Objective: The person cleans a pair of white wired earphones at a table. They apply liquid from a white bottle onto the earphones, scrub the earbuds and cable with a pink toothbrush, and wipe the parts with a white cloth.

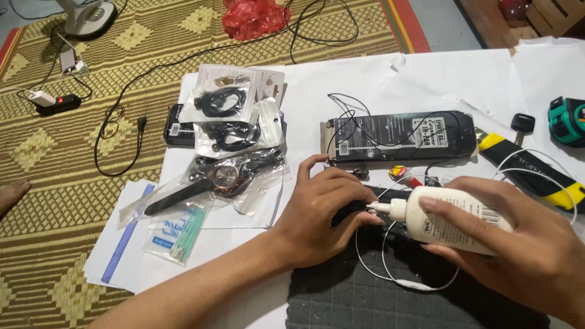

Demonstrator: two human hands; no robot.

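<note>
My right hand (pixel 524 244) grips a white squeeze bottle (pixel 448 219) lying sideways, its nozzle pointing left. The nozzle tip meets a small white earphone part pinched in the fingers of my left hand (pixel 323 207). A thin white earphone cable (pixel 390 277) loops below my hands over a dark ribbed mat (pixel 365 298). What my left palm covers is hidden.
A black earphone box (pixel 402 135) lies beyond my hands. Bagged black earphones (pixel 225 103), a bagged watch (pixel 222 176) and cotton swabs (pixel 180 234) sit left on white paper. A yellow-black tool (pixel 536 173), a key (pixel 522 125) and a tape measure (pixel 568 120) lie right. Cables and a power strip (pixel 55 102) cross the woven floor mat.
</note>
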